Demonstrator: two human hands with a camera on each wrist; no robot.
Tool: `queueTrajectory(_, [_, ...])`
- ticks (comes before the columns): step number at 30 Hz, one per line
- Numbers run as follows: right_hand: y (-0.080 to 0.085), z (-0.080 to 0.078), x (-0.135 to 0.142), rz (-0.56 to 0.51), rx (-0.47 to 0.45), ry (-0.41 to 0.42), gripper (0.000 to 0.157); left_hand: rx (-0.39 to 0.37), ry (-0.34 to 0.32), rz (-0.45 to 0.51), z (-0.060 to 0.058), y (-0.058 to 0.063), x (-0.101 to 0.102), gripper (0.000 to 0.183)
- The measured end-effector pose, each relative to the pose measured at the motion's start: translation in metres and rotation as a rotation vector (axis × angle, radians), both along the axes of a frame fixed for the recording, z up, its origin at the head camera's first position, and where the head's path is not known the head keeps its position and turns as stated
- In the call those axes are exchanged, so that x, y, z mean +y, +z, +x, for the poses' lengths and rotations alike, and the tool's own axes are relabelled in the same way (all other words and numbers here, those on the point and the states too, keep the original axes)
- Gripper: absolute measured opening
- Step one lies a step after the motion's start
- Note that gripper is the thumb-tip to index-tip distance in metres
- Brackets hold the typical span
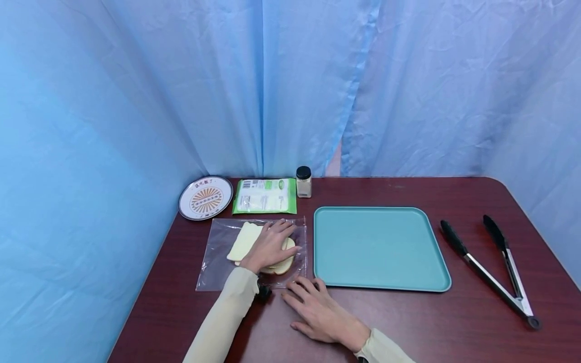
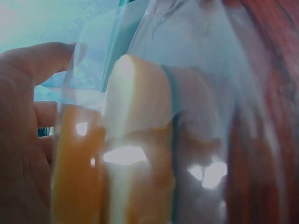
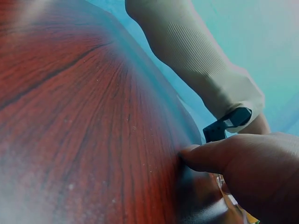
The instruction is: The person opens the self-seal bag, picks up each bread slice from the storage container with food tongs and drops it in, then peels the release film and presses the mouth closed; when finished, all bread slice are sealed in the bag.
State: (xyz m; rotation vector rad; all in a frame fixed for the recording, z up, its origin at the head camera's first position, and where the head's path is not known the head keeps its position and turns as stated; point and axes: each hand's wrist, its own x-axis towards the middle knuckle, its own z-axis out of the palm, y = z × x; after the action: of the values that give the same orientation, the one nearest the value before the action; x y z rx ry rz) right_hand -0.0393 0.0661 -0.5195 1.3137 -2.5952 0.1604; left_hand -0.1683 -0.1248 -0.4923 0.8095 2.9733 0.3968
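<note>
A clear plastic bag [image 1: 217, 254] lies flat on the table, with bread slices [image 1: 285, 266] and a pale rectangular slice [image 1: 243, 241] in it. My left hand [image 1: 269, 247] rests over the bag on top of these, fingers spread and loosely bent. Close up in the left wrist view, the bread [image 2: 145, 98] shows through shiny film beside the left hand [image 2: 21, 112]. Near the bag's lower right corner, my right hand [image 1: 324, 315] lies on the table with its fingers relaxed. Whether its fingertips touch the bag I cannot tell.
A teal tray [image 1: 379, 247] sits right of the bag, and tongs [image 1: 495, 287] lie spread beyond it. Along the back stand a patterned plate [image 1: 206, 197], a green-and-white packet [image 1: 265, 195] and a black-capped jar [image 1: 303, 182]. Blue curtains [image 1: 299, 85] hang behind the table.
</note>
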Motion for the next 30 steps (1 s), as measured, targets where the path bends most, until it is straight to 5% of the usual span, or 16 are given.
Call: queueTrajectory(30, [0.004, -0.003, -0.002, -0.022, -0.045, 0.001, 0.06, -0.005, 0.09, -0.142, -0.008, -0.008, 0.015, 0.058])
